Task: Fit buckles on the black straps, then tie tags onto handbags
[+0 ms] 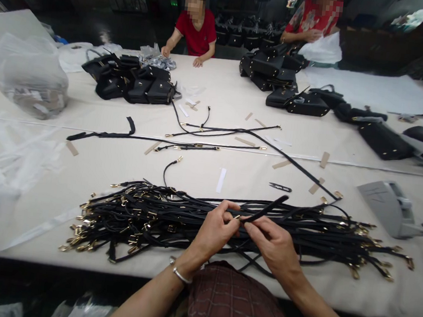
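Just above a long heap of black straps (190,214) with gold-coloured clasps, my two hands come close together. Fingers of my left hand (217,232) pinch a gold buckle (237,217) on a black strap. My right hand (272,243) grips the same black strap (266,209) beside the buckle, and one end of it sticks up to the right. Part of this strap is hidden by my fingers. Beyond my right hand lies a pair of black thread snips (280,187).
Loose straps (213,146) and paper strips lie mid-table. Black handbags (140,83) are piled at the back, with more on the right (274,69). A tape dispenser (390,207) stands right, a filled plastic bag (31,76) left. Two people (196,31) (312,20) are across the table.
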Demonstrator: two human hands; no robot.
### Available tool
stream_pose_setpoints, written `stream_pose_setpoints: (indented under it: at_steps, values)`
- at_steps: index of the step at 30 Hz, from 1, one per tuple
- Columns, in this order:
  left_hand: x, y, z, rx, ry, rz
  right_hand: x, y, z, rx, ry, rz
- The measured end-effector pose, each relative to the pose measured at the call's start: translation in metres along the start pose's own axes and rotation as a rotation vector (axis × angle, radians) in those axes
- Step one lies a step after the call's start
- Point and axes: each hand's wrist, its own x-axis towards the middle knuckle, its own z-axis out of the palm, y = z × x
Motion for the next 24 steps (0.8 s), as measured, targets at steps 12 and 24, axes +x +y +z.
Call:
stream_pose_setpoints:
  at_steps: [12, 24]
  values:
    - [-0.004, 0.015, -0.014, -0.129, -0.279, 0.099, 0.018, 0.005, -0.007, 0.267, -0.283, 0.178]
    - [-0.006, 0.016, -0.005, -0.372, -0.289, 0.086, 0.004, 0.015, 0.01, 0.498, -0.126, 0.22]
